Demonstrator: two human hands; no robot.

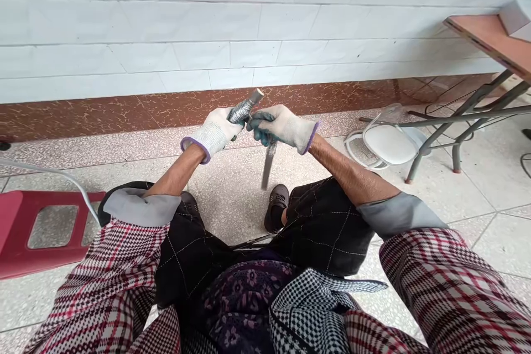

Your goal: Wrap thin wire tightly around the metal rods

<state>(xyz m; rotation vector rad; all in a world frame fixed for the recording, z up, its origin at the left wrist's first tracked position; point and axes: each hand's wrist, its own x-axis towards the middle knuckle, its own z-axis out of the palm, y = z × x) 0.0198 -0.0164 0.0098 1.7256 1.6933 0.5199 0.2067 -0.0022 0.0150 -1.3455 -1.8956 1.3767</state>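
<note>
My left hand [215, 131], in a white glove with dark-coated fingers, is closed around a rod wound with silvery wire [244, 109]. The rod's bare end points up and to the right. Close beside it, my right hand [286, 126], in a matching glove, is curled around a grey flat stick [267, 168] that hangs down below the fingers. Something like wire is wrapped round its upper part. The fingertips of my right hand are near the wound rod. Whether a strand runs between the hands is too fine to make out.
A red plastic stool [53, 254] stands at the left, with a pale hose [70, 177] beside it. At the right are a table [485, 38] with metal legs and a white round object [390, 144] on the floor. A tiled wall [199, 22] rises ahead.
</note>
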